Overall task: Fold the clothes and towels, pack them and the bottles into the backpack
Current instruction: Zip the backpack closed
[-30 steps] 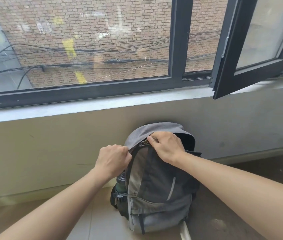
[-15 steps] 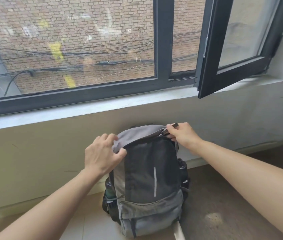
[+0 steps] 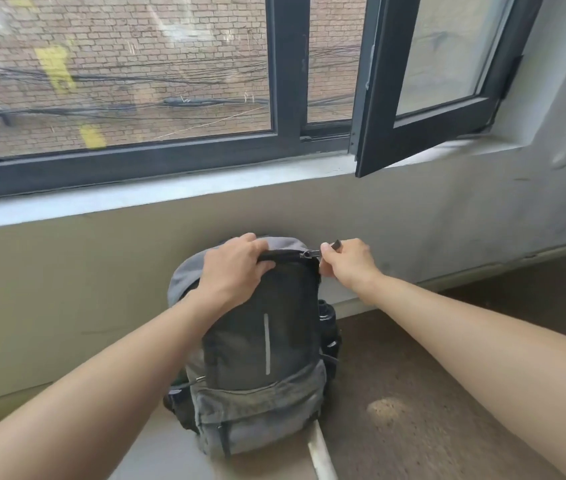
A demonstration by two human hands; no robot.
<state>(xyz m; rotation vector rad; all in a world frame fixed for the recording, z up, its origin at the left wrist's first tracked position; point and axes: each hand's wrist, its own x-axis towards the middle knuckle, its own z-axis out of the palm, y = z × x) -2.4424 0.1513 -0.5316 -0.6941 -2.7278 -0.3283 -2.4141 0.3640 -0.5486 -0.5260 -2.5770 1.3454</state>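
A grey and black backpack [image 3: 261, 368] stands upright on the floor against the wall under the window. My left hand [image 3: 236, 268] grips the top edge of the bag beside the zipper track. At the bag's top right corner, my right hand [image 3: 347, 263] pinches the zipper pull [image 3: 333, 245]. The zipper looks closed across the top. A dark bottle [image 3: 326, 317] sits in the right side pocket. Another bottle barely shows in the left side pocket [image 3: 177, 386]. No clothes or towels are visible.
The windowsill [image 3: 170, 192] runs above the bag. An open black window sash [image 3: 423, 109] juts into the room at upper right. The floor is pale tile [image 3: 157, 452] on the left and brown [image 3: 430, 393] on the right, with a white strip [image 3: 319, 452] between them.
My right hand has drawn the zipper pull from the top middle across to the bag's right corner. My left hand shifted from the left side onto the top edge.
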